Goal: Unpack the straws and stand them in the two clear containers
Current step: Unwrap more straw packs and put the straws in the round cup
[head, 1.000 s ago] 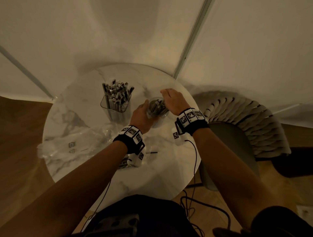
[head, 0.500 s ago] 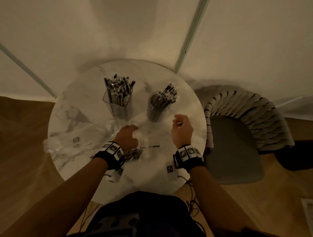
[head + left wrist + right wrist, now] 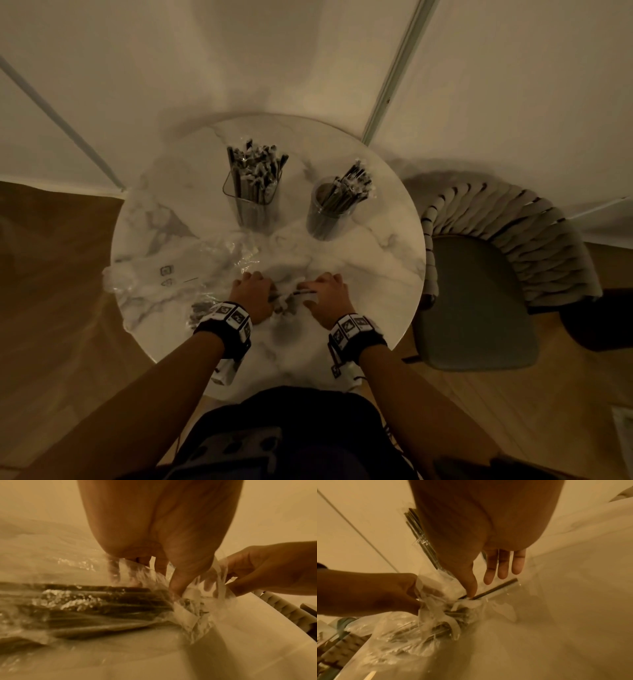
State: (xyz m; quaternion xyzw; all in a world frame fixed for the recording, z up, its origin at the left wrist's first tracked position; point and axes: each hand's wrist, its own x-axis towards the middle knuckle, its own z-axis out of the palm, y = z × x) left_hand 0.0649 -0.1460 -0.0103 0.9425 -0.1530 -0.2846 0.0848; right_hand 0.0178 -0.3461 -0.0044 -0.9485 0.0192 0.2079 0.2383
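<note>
Two clear containers stand at the back of the round marble table: a square container and a round container, both holding dark wrapped straws. Near the front edge lies a clear bag of straws. My left hand grips the bag's torn open end. My right hand pinches a single wrapped straw at the bag's mouth with the thumb, while its other fingers stay straight.
An empty crumpled plastic bag lies on the left of the table. A woven-back chair stands close at the table's right. White walls rise behind the table.
Both hands left the round container and came back to the table's front. The left hand has taken hold of the straw bag and the right hand now pinches a straw.
</note>
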